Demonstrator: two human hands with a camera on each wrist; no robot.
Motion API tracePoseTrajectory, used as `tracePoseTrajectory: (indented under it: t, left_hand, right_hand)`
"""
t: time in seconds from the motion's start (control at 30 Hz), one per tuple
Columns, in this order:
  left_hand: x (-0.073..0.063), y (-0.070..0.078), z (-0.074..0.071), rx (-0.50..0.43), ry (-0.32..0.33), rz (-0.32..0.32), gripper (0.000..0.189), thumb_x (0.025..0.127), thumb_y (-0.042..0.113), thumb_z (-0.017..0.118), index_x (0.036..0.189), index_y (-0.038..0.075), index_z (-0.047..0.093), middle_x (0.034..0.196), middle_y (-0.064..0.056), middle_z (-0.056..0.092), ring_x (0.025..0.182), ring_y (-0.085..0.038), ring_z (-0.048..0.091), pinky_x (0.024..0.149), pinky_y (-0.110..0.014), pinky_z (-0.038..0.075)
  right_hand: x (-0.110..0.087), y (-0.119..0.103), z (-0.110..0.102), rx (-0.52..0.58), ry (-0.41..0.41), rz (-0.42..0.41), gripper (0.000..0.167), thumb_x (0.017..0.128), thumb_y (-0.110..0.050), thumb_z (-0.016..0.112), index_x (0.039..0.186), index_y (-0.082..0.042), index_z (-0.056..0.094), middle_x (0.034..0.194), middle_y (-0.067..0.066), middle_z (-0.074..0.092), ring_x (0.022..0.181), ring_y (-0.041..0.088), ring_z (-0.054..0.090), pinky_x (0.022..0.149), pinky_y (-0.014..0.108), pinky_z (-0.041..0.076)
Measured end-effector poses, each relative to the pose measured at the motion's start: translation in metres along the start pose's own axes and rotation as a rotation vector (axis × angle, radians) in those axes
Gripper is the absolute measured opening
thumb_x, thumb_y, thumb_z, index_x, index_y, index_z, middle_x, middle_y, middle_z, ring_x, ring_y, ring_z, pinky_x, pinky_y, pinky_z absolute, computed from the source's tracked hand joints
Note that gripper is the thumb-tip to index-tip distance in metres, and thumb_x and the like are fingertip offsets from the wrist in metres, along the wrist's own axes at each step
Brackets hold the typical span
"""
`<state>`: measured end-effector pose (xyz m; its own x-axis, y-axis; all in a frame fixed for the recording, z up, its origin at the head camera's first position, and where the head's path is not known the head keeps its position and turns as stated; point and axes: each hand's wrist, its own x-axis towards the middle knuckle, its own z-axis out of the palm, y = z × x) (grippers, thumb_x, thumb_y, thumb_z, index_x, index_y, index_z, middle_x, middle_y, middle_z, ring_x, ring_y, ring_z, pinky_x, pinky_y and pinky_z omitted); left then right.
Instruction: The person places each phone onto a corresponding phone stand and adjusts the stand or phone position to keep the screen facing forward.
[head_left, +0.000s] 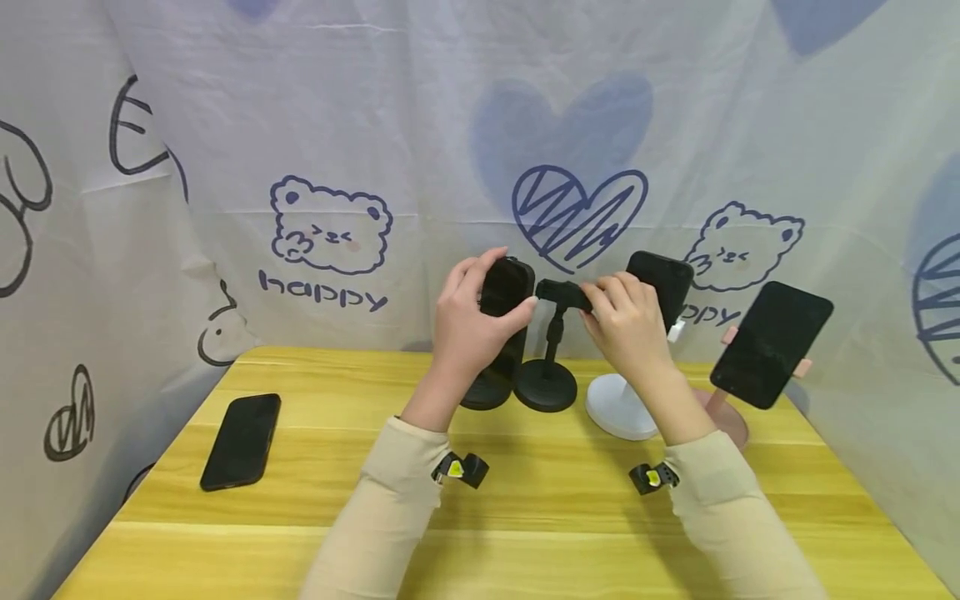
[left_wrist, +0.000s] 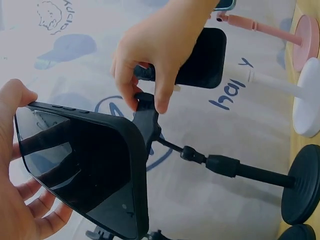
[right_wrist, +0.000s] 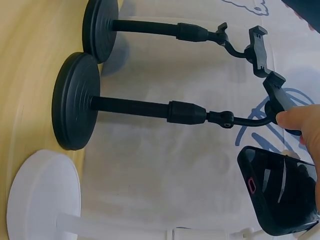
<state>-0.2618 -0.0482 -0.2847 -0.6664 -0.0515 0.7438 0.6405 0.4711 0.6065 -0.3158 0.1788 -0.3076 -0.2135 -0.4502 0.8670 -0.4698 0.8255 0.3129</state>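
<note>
My left hand (head_left: 471, 321) holds a black phone (left_wrist: 85, 165) by its edges, thumb on one side and fingers on the other, screen showing in the left wrist view. With thumb and fingers, my right hand (head_left: 628, 321) pinches one end of the clamp (head_left: 562, 294) on top of a black phone stand (head_left: 546, 387). That clamp has no phone in it. Beside it, in the right wrist view, stands a second black phone stand (right_wrist: 145, 27), its clamp (right_wrist: 258, 52) also without a phone. In the head view the held phone partly hides this second stand.
To the right, a white stand (head_left: 618, 408) carries a phone (head_left: 663, 283), and a pink stand (head_left: 738, 417) carries another phone (head_left: 772, 346). A further black phone (head_left: 242, 442) lies flat on the wooden table (head_left: 540, 533) at the left. A printed curtain (head_left: 450, 108) hangs behind.
</note>
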Motion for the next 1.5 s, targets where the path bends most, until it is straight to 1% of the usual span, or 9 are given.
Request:
tracePoseTrajectory:
  t: [0.23, 0.43, 0.57, 0.77, 0.87, 1.0, 1.13, 1.37, 1.5]
  left_hand:
    - [0.012, 0.010, 0.006, -0.033, -0.042, 0.003, 0.063, 0.080, 0.035, 0.077, 0.138, 0.023, 0.055, 0.133, -0.010, 0.053, 0.098, -0.026, 0.055, 0.080, -0.041, 0.052]
    - [0.021, 0.013, 0.014, -0.074, -0.081, -0.027, 0.063, 0.081, 0.036, 0.077, 0.138, 0.026, 0.054, 0.135, -0.008, 0.052, 0.098, -0.025, 0.055, 0.073, -0.035, 0.051]
    - [0.026, 0.014, 0.020, -0.090, -0.086, -0.038, 0.063, 0.080, 0.036, 0.077, 0.138, 0.025, 0.054, 0.136, -0.008, 0.052, 0.098, -0.023, 0.054, 0.068, -0.030, 0.051]
    - [0.032, 0.015, 0.028, -0.137, -0.089, -0.050, 0.062, 0.081, 0.035, 0.077, 0.137, 0.022, 0.055, 0.135, -0.009, 0.053, 0.095, -0.024, 0.051, 0.061, -0.026, 0.044]
    - [0.034, 0.014, 0.032, -0.180, -0.100, -0.070, 0.061, 0.081, 0.034, 0.076, 0.137, 0.023, 0.055, 0.132, -0.010, 0.054, 0.096, -0.025, 0.054, 0.063, -0.023, 0.047]
    - [0.036, 0.013, 0.037, -0.228, -0.118, -0.096, 0.060, 0.081, 0.033, 0.076, 0.137, 0.025, 0.055, 0.126, -0.010, 0.055, 0.094, -0.024, 0.057, 0.062, -0.022, 0.052]
    - [0.039, 0.011, 0.040, -0.254, -0.127, -0.115, 0.060, 0.081, 0.033, 0.076, 0.137, 0.025, 0.055, 0.124, -0.010, 0.055, 0.091, -0.023, 0.057, 0.060, -0.024, 0.050]
    - [0.046, 0.002, 0.047, -0.301, -0.138, -0.158, 0.059, 0.083, 0.033, 0.075, 0.138, 0.027, 0.054, 0.122, -0.008, 0.055, 0.091, -0.021, 0.058, 0.065, -0.025, 0.049]
    - [0.048, 0.000, 0.052, -0.304, -0.143, -0.164, 0.060, 0.082, 0.033, 0.076, 0.138, 0.026, 0.055, 0.121, -0.008, 0.056, 0.091, -0.022, 0.059, 0.066, -0.025, 0.050]
  right_hand:
    - [-0.004, 0.004, -0.002, -0.034, -0.014, -0.002, 0.029, 0.076, -0.014, 0.081, 0.100, 0.001, 0.072, 0.097, 0.016, 0.067, 0.096, 0.034, 0.057, 0.076, 0.047, 0.046]
    - [-0.005, 0.006, -0.003, -0.031, -0.033, 0.007, 0.029, 0.079, -0.014, 0.079, 0.101, 0.003, 0.070, 0.099, 0.017, 0.067, 0.098, 0.035, 0.056, 0.078, 0.047, 0.046]
    - [-0.006, 0.004, -0.003, -0.023, -0.028, 0.013, 0.028, 0.080, -0.013, 0.078, 0.101, 0.003, 0.070, 0.099, 0.017, 0.067, 0.099, 0.035, 0.056, 0.078, 0.047, 0.046]
    - [-0.006, 0.004, -0.004, -0.011, -0.035, 0.016, 0.026, 0.080, -0.013, 0.077, 0.100, 0.003, 0.070, 0.099, 0.017, 0.067, 0.098, 0.035, 0.055, 0.078, 0.047, 0.045]
    - [-0.005, 0.003, -0.005, -0.001, -0.037, 0.014, 0.026, 0.080, -0.012, 0.077, 0.100, 0.003, 0.069, 0.098, 0.017, 0.066, 0.098, 0.035, 0.055, 0.078, 0.047, 0.045]
    - [-0.004, 0.003, -0.005, -0.001, -0.038, 0.013, 0.026, 0.080, -0.012, 0.076, 0.101, 0.003, 0.069, 0.098, 0.016, 0.066, 0.098, 0.035, 0.055, 0.079, 0.047, 0.045]
    - [-0.003, 0.002, -0.004, -0.002, -0.036, 0.014, 0.026, 0.079, -0.012, 0.077, 0.100, 0.003, 0.069, 0.098, 0.016, 0.066, 0.097, 0.035, 0.055, 0.078, 0.047, 0.045]
    - [-0.003, 0.001, -0.003, 0.006, -0.033, 0.017, 0.026, 0.078, -0.010, 0.078, 0.099, 0.003, 0.070, 0.097, 0.016, 0.067, 0.096, 0.035, 0.056, 0.077, 0.046, 0.046]
    - [-0.003, 0.001, -0.004, -0.002, -0.041, 0.013, 0.026, 0.079, -0.010, 0.077, 0.099, 0.003, 0.069, 0.098, 0.016, 0.067, 0.097, 0.035, 0.056, 0.078, 0.046, 0.045]
